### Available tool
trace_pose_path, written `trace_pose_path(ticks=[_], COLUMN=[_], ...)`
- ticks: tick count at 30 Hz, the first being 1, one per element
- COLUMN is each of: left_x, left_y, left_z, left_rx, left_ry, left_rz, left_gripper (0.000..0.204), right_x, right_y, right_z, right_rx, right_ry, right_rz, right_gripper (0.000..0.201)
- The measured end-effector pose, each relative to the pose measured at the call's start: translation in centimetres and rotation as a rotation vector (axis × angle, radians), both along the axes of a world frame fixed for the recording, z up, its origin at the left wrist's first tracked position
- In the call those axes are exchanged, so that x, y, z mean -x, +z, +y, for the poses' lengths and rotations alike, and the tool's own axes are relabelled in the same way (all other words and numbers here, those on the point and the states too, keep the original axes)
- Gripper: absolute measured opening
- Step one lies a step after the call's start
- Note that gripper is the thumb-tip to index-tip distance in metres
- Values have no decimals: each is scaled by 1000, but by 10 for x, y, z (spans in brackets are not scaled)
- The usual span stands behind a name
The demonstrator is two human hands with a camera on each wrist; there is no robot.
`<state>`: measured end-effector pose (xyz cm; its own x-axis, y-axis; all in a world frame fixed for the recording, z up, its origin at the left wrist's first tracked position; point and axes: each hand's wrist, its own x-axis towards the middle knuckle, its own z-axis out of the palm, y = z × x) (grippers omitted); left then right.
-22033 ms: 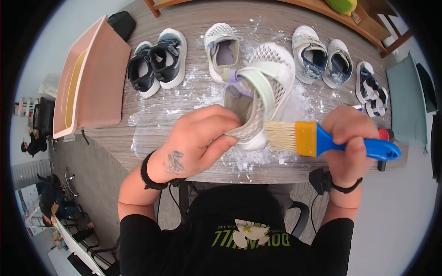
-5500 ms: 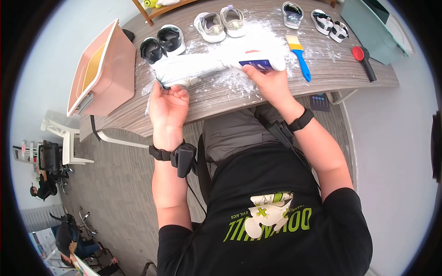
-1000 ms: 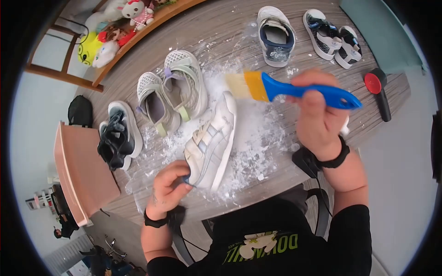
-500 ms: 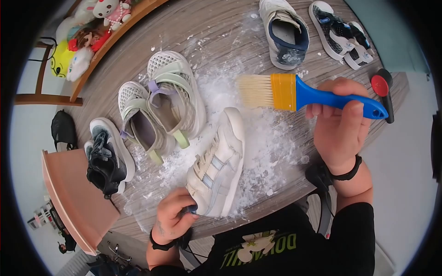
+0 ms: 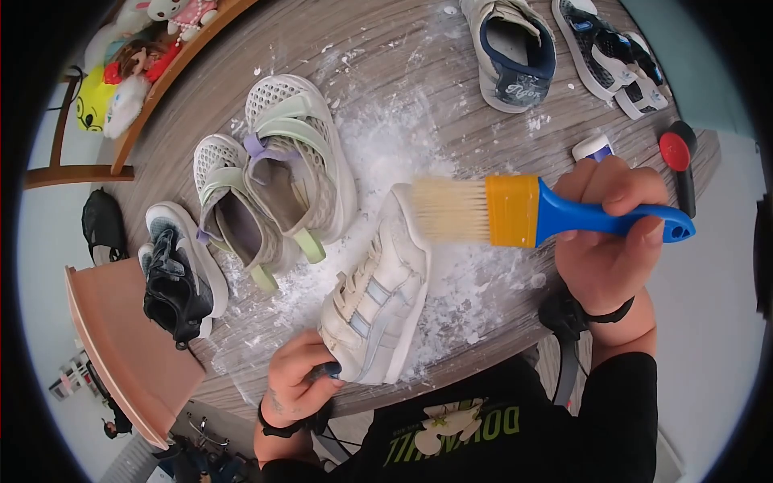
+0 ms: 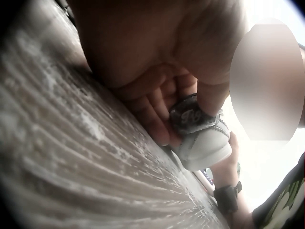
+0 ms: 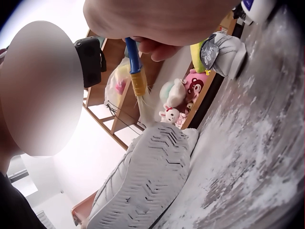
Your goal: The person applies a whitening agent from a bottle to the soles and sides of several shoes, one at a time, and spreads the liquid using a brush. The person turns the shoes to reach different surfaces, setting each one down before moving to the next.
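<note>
My left hand [image 5: 302,378] pinches the heel of a whitish shoe [image 5: 378,302], which is tipped on its side over the powdery table [image 5: 475,310]. In the left wrist view the thumb presses on the dark heel patch [image 6: 190,114]. My right hand [image 5: 608,233] grips the blue handle of a brush [image 5: 515,211]; its pale bristles touch or nearly touch the toe. The right wrist view has the bristles [image 7: 145,110] at the toe end of the patterned sole [image 7: 147,176].
Two pale strap shoes [image 5: 294,173] and black shoes [image 5: 177,278] stand left; a navy-heeled shoe [image 5: 515,60] and sandals [image 5: 604,52] are at the far right. Beyond my right hand lie a white bottle [image 5: 593,148] and a red-and-black tool [image 5: 676,153]. A pink bin [image 5: 133,342] is at left.
The brush has moved down from above the shoe to its toe, in my right hand. My left hand still holds the heel. The view has shifted, and the white bottle now shows behind my right hand.
</note>
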<state>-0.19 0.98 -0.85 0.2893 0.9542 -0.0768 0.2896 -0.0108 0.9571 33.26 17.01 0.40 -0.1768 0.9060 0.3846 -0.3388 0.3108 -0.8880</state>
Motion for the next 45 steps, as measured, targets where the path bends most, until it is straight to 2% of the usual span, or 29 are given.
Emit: trace_pose_path(ticks=[7,14,19,26,34,36,39,41,45], left_x=[1,1,-3,-2,3,1,0,-1,1], left_y=[1,-3,-3,-2,-4,-2,1,2,4], left_z=[-1,0,0,1,2,4,5,5,6], left_rx=[-8,-13,11,19,12,12,26,32,30], left_ry=[-3,11,49,32,-17,-17,-13,-15,-28], left_rz=[17,-59,-133,-105,-71,-83,-96,-96,-81], left_gripper=[25,23,22,22,24,24,24,24,24], right_x=[-4,-1,-1,0,6,5,8,12,5], right_y=[-2,1,4,2,2,2,2,1,0], right_z=[-1,-3,-5,-6,-7,-8,-12,-12,-4], right_rx=[57,75,22,55,179,125,92,117,175], right_ry=[116,129,207,140,296,309,239,168,210], right_rz=[30,26,-61,54,59,-74,-145,-82,61], right_gripper=[41,40,37,39,38,38,38,37,38])
